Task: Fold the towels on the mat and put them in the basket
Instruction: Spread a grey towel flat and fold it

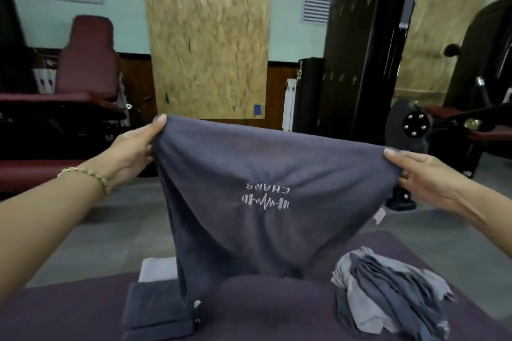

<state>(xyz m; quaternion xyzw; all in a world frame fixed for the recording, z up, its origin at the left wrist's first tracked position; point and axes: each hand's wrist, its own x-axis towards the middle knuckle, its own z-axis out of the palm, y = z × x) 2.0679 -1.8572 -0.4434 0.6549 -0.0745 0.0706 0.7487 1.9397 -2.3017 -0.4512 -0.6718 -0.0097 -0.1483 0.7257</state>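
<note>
Two hands, the left hand (135,144) and right hand (424,171), spread wide, each pinch a top corner of the grey towel (263,202) hanging between them; soft, light, it looks best gripped at corners.

On towel (263,227), "CHARS"; on black block (309,97), "15".

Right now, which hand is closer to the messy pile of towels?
Right. The right hand pinches one corner of the towel, almost over the pile. The left hand holds the other corner, far across to the pile's left.
</note>
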